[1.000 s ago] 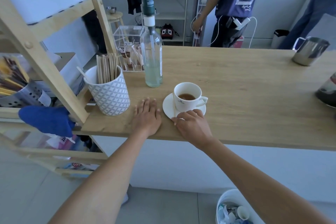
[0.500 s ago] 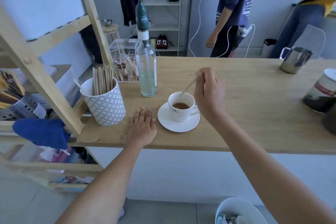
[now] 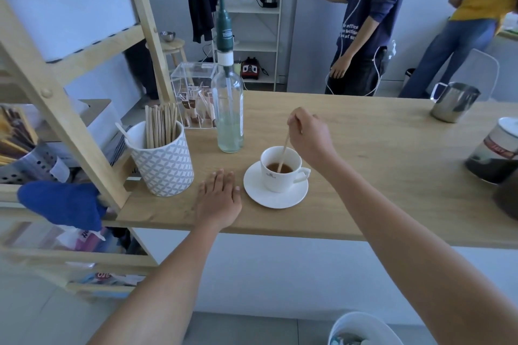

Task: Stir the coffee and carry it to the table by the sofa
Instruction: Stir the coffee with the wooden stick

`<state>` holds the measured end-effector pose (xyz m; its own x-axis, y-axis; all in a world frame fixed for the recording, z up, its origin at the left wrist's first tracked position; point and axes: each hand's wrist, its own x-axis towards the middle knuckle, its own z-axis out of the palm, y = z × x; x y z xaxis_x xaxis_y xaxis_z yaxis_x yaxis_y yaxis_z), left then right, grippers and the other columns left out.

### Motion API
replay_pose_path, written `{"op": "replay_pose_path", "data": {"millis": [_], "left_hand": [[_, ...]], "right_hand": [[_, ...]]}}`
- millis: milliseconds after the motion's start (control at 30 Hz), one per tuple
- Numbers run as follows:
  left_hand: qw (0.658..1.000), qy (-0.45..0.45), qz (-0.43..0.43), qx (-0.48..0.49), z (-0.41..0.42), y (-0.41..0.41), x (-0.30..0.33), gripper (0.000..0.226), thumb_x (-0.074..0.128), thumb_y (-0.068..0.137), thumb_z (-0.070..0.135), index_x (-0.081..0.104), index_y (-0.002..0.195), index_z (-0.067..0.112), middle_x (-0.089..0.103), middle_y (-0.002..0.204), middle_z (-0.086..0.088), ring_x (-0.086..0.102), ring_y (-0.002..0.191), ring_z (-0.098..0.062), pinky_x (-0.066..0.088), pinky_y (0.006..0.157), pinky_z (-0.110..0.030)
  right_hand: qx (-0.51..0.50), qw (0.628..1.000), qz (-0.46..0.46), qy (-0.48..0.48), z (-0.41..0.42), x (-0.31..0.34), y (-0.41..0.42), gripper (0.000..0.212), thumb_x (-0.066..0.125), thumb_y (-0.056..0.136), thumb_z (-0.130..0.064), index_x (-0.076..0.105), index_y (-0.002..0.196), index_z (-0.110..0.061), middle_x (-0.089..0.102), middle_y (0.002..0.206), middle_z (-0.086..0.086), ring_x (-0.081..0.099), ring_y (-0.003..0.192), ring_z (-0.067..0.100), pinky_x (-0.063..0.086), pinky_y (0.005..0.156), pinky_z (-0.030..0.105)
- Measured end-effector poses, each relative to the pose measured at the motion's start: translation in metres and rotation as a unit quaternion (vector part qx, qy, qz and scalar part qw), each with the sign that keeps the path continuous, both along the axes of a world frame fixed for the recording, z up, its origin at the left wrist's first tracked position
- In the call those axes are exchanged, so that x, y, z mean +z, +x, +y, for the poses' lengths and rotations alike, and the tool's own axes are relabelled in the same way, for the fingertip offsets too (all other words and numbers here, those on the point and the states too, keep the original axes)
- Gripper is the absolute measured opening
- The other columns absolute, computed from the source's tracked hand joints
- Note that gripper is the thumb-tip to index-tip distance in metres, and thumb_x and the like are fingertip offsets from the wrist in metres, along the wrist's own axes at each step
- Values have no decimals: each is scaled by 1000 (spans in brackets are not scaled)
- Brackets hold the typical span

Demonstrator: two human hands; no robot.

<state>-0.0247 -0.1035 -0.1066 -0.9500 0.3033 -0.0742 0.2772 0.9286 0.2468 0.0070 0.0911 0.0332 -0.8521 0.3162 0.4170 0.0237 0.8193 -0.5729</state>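
A white coffee cup (image 3: 273, 179) with brown coffee stands on a white saucer (image 3: 276, 199) on the wooden counter (image 3: 364, 154), handle pointing right. My right hand (image 3: 308, 137) hovers just above and to the right of the cup, pinching a thin wooden stir stick (image 3: 283, 152) whose lower end dips into the coffee. My left hand (image 3: 218, 199) lies flat on the counter, palm down, fingers apart, just left of the saucer and not touching it.
A patterned holder of wooden sticks (image 3: 162, 159), a pump bottle (image 3: 228, 109) and a clear sachet box (image 3: 193, 92) stand left of the cup. A steel jug (image 3: 452, 102) and a tin (image 3: 496, 154) sit at right. Two people stand beyond the counter. A wooden shelf frame (image 3: 70, 109) is at left.
My right hand left the saucer's front edge, rose with a stir stick and lowered its end into the coffee. My left hand stayed flat on the counter.
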Motion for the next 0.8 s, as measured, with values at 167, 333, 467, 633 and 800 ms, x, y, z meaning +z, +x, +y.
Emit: {"op": "replay_pose_path", "data": {"millis": [167, 333, 467, 633, 800], "left_hand": [[1000, -6, 4, -1, 0, 1, 0, 56, 13, 102, 38, 9, 155, 22, 0, 164, -2, -4, 151, -18, -1, 122, -43], [1000, -3, 3, 2, 0, -1, -2, 56, 12, 102, 39, 8, 155, 22, 0, 164, -2, -4, 151, -18, -2, 122, -43], [1000, -1, 5, 3, 0, 0, -1, 56, 12, 102, 39, 8, 155, 23, 0, 164, -1, -5, 151, -17, -2, 122, -42], [1000, -3, 8, 4, 0, 0, -1, 56, 13, 102, 39, 9, 155, 23, 1, 164, -1, -4, 151, -17, -2, 122, -41], [1000, -5, 3, 4, 0, 0, -1, 56, 13, 102, 39, 8, 155, 23, 0, 164, -1, -5, 151, -17, -2, 122, -42]], "right_hand": [[-40, 996, 8, 75, 5, 1, -2, 24, 31, 98, -17, 54, 100, -9, 66, 87, 11, 52, 89, 31, 29, 77, 35], [6, 1000, -7, -3, -6, 1, -8, 24, 30, 98, -16, 53, 99, -8, 69, 86, 13, 59, 83, 31, 44, 86, 41], [-25, 997, -3, 68, -1, 1, -3, 24, 29, 99, -17, 51, 98, -8, 55, 74, 8, 45, 76, 28, 29, 76, 35], [-33, 998, 8, 44, -1, 2, -6, 22, 27, 99, -15, 49, 99, -10, 59, 73, 8, 49, 70, 28, 28, 77, 33], [-2, 999, -6, 34, -9, 0, -6, 23, 28, 97, -14, 51, 99, -10, 62, 73, 9, 51, 70, 29, 30, 81, 35]]}}
